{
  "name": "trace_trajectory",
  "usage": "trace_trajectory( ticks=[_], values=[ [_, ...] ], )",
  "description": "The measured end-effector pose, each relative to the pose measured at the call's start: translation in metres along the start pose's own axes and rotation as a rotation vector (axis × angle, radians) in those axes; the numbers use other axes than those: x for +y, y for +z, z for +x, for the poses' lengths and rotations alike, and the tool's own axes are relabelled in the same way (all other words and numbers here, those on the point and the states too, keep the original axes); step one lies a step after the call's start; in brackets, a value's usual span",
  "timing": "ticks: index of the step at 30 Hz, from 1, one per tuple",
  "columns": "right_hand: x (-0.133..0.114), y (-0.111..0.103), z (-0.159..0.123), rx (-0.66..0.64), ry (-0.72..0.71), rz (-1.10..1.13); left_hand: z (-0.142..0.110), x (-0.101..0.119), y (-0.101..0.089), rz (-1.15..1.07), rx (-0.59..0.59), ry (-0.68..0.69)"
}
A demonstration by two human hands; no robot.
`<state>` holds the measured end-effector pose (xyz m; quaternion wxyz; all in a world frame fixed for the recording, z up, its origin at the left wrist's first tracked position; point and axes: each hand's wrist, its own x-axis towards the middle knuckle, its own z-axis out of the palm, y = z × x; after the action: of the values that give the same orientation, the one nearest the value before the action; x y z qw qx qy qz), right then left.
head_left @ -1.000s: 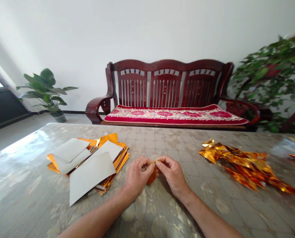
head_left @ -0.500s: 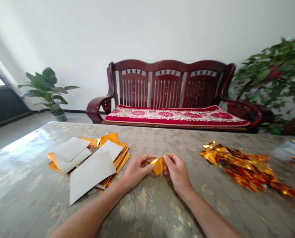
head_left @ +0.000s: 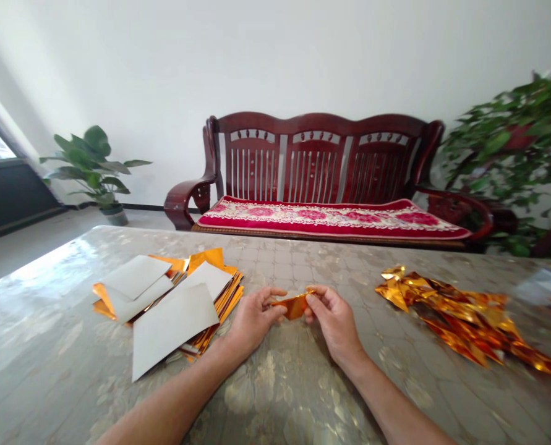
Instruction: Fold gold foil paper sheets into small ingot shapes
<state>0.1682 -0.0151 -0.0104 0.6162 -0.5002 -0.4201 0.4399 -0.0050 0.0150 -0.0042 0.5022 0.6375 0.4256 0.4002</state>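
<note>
A small folded piece of gold foil paper (head_left: 294, 305) is held just above the table between both hands. My left hand (head_left: 253, 320) pinches its left end and my right hand (head_left: 333, 319) pinches its right end, thumbs on top. Left of my hands lies a loose stack of gold foil sheets (head_left: 168, 305), several of them white side up. On the right lies a heap of folded gold foil pieces (head_left: 461, 315).
The table (head_left: 43, 346) has a glossy patterned cover. Behind it stands a dark red wooden bench (head_left: 321, 167) with a red cushion. A potted plant (head_left: 94, 170) is at the far left, a leafy plant (head_left: 516, 148) at the right.
The foil piece, first mostly hidden between my fingertips, has been turned and pulled out flatter and wider. My hands moved slightly apart.
</note>
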Motion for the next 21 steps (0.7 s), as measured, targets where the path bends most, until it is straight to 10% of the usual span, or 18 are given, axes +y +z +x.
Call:
trace_trajectory(
  ticks=[7, 21],
  values=[
    [-0.001, -0.003, 0.002, -0.066, 0.069, -0.035, -0.001, 0.007, -0.008, 0.298, 0.123, 0.163],
    [0.000, -0.003, 0.004, -0.049, 0.074, -0.033, -0.003, 0.008, -0.026, 0.180, -0.195, 0.226]
  ],
)
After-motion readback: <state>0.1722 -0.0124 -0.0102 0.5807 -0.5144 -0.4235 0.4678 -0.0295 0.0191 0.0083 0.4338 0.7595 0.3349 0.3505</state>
